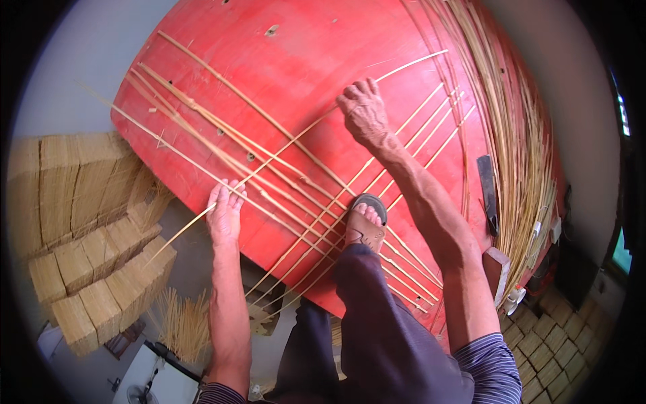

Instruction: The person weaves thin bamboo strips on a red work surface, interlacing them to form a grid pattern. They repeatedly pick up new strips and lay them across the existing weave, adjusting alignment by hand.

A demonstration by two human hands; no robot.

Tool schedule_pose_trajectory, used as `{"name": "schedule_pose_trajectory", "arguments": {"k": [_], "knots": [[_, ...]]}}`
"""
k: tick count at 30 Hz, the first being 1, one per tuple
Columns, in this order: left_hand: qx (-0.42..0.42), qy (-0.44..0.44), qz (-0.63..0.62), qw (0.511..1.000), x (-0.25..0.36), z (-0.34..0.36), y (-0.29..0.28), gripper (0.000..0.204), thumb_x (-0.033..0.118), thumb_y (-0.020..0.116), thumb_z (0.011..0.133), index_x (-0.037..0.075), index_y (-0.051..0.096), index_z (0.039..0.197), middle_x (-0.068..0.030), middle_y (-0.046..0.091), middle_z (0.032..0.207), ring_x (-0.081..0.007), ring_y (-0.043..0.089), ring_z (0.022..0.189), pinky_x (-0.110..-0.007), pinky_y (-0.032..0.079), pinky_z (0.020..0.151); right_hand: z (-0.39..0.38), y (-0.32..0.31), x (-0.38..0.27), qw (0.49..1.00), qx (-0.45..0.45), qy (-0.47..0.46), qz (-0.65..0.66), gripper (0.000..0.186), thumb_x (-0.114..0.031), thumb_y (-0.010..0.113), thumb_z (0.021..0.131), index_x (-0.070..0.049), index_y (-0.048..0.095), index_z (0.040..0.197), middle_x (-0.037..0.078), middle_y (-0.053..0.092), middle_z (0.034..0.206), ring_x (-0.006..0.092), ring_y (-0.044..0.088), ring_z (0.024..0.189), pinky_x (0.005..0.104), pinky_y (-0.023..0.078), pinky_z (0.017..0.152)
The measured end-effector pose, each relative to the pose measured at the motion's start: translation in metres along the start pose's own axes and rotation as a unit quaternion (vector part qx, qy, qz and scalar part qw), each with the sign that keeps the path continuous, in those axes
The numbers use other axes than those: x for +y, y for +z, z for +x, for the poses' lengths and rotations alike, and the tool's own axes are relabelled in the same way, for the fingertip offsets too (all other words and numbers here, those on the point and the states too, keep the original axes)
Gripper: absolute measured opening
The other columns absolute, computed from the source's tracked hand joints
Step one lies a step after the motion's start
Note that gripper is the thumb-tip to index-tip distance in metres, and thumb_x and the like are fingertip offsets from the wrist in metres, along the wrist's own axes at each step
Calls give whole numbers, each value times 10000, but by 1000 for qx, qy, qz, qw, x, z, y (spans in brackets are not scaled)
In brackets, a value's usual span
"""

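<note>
A long, thin bamboo strip (286, 146) runs slantwise across both hands, rising from lower left to upper right. My right hand (363, 111) is closed in a fist around its upper part. Palm up, my left hand (225, 210) has its fingers curled about the lower part, beside the board's lower left edge. Another bamboo strip (151, 131) passes right at the left fingertips. Beneath lie several crossed bamboo strips (316, 215), forming an open lattice on the red board (316, 54). My sandalled foot (367, 222) presses on the crossing strips.
A thick bundle of bamboo strips (501, 94) lies along the board's right side, beside a dark flat blade (486, 188). Stacked tan bundles (74, 188) stand at the left; more bundles (558, 343) are at lower right. A fan (141, 394) shows at lower left.
</note>
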State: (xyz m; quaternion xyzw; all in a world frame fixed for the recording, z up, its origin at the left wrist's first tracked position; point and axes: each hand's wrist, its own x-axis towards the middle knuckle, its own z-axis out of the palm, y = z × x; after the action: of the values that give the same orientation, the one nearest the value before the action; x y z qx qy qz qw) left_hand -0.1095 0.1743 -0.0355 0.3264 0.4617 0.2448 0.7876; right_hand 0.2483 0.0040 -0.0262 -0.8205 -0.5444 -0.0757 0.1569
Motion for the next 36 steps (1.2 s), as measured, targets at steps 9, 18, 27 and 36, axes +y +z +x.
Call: {"name": "schedule_pose_trajectory", "arguments": {"k": [9,18,27,36], "knots": [[83,-29,-53,995,-37,-58,-52,384,212,606,1002,14,508,1316,-167,625,1234,-306,616,1152,-457,466,1048,-36,9,-11,997,-74,16,-11,167,-91,630,752,-66,653,915,119,602,1014,316,529,1055,523,388,1008],[102,-58,-57,991,-47,-87,-82,352,216,608,1001,32,517,1287,-163,632,1192,-308,624,1115,-460,479,1016,-49,4,-22,996,-86,25,26,129,-90,627,735,-62,628,861,146,550,1033,324,519,1040,467,419,932],[76,-70,-181,978,-49,-95,-75,279,198,627,986,62,601,1229,-145,626,1275,-311,587,1205,-461,450,1058,-53,0,-30,992,-116,37,45,128,-68,613,715,-34,619,838,170,543,1036,342,507,1037,452,422,914],[33,-138,-89,986,-59,-70,-30,403,253,633,987,42,514,1309,-183,546,1382,-330,534,1282,-466,404,1090,-60,-14,-72,991,-63,34,117,200,-69,605,809,-15,611,1002,191,616,1000,384,597,925,482,507,789]]}}
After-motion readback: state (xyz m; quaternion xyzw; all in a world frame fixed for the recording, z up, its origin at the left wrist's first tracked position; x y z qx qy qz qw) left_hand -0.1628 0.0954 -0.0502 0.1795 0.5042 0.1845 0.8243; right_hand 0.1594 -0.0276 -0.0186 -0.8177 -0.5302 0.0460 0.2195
